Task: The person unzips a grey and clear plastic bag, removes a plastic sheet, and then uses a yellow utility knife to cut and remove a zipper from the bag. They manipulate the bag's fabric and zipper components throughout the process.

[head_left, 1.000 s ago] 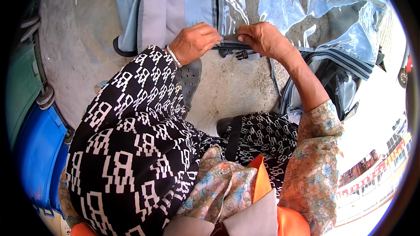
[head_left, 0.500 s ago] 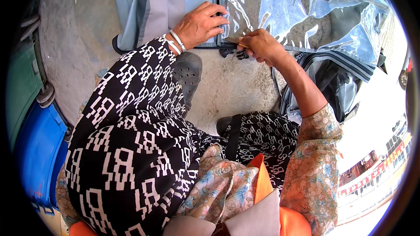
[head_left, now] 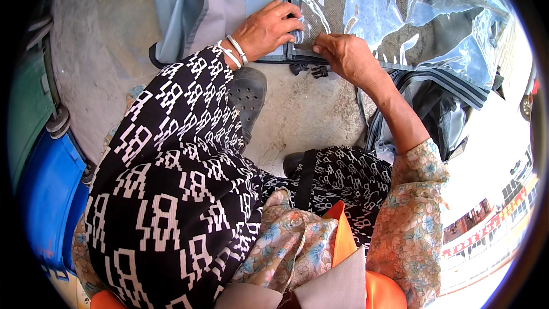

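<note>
A clear plastic sheet (head_left: 372, 0) lies spread out, joined along a dark binding to a grey fabric panel (head_left: 231, 6). My left hand (head_left: 267, 30) rests on that join, its bent fingers apart and pressing on the plastic's edge. Close to its right, my right hand (head_left: 346, 57) is closed around a small knife (head_left: 304, 47). Only a short, dark, thin blade shows, pointing left over the plastic near its lower corner; my fingers cover the handle.
Black buckles (head_left: 309, 71) lie on the concrete just below the sheet's edge. A black and grey bag part (head_left: 426, 94) is bunched at right. My grey clog (head_left: 247, 100) stands near my left wrist. Blue bins (head_left: 51, 189) stand at far left.
My right hand has moved slightly up onto the plastic and turned, so the knife's yellowish handle is now hidden. My left hand and the sheet have shifted only slightly.
</note>
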The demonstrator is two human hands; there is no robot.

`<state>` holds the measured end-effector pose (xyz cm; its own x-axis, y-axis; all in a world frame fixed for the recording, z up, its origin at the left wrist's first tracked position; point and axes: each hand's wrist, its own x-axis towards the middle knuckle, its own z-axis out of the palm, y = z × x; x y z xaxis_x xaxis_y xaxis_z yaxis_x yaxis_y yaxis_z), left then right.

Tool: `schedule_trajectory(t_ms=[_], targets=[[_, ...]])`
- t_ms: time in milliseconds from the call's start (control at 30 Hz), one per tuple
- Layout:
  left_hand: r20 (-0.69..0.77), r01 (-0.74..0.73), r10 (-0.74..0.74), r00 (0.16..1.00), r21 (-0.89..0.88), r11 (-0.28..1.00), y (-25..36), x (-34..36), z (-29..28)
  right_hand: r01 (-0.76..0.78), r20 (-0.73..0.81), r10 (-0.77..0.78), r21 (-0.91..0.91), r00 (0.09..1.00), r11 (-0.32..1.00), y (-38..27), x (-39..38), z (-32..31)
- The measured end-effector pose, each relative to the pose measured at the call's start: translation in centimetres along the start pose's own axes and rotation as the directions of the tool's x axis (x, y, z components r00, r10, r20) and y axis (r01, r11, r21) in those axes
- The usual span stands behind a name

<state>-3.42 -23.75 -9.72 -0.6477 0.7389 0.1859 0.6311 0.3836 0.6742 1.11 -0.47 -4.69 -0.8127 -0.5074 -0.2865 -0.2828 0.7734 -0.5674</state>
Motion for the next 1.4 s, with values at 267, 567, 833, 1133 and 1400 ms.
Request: schedule_trajectory(t_ms=[267, 567, 833, 1133, 1400], targets=[[-0.01, 0.006, -0.006, 1.0, -0.008, 1.0, 0.0, -0.3, -0.1, -0.022, 0.17, 0.038, -0.095, 0.985, 0.995, -0.3, 1.1, -1.2], [-0.004, 0.01, -0.01, 1.0, -0.091, 0.996, -0.2, -0.8, -0.3, -0.116, 0.045, 0.113, 0.048, 0.993, 0.992, 0.2, -0.6, -0.2], [-0.071, -0.019, 0.014, 0.997, -0.073, 0.997, -0.8, -0.6, -0.2, -0.391, -0.091, 0.454, 0.38, 0.886, 0.838, -4.0, -1.6, 3.8], [-0.012, 0.048, -0.05, 0.999, -0.084, 0.995, -1.0, 0.3, -0.1, -0.458, -0.049, 0.55, 0.496, 0.834, 0.738, -4.7, -1.8, 6.4], [0.049, -0.106, 0.104, 0.993, 0.034, 0.994, -0.9, 0.7, -0.7, -0.473, -0.048, 0.574, 0.514, 0.817, 0.716, -5.1, -1.6, 6.0]])
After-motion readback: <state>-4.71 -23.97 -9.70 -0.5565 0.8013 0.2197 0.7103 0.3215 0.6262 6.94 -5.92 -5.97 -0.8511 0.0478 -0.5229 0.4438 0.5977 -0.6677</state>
